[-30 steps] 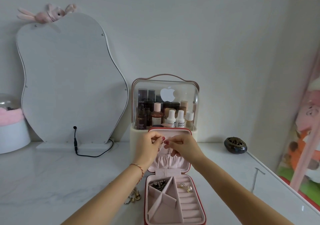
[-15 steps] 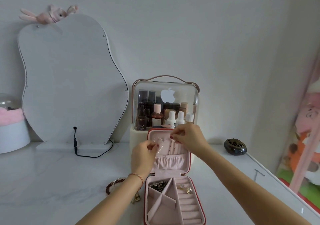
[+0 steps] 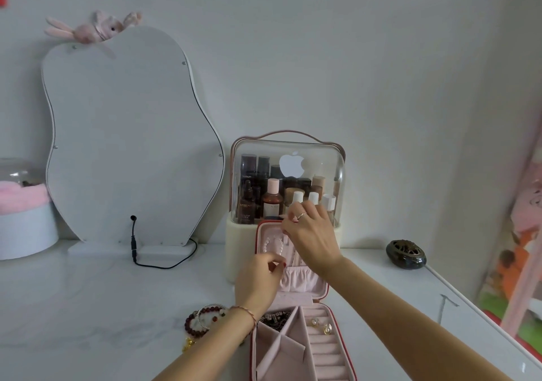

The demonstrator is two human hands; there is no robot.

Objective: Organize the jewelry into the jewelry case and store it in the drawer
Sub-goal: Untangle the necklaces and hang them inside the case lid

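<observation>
Pearl bracelet hung in the raised lid of the jewelry case, frame centre: right hand pinches its top, left hand pinches its lower end; seat the loop on the hook before letting go.

The pink jewelry case lies open on the desk, its lid standing upright. A pearl bracelet hangs inside the lid. Rings sit in the padded rolls, dark pieces fill one compartment, and beaded bracelets lie just left of the case.
</observation>
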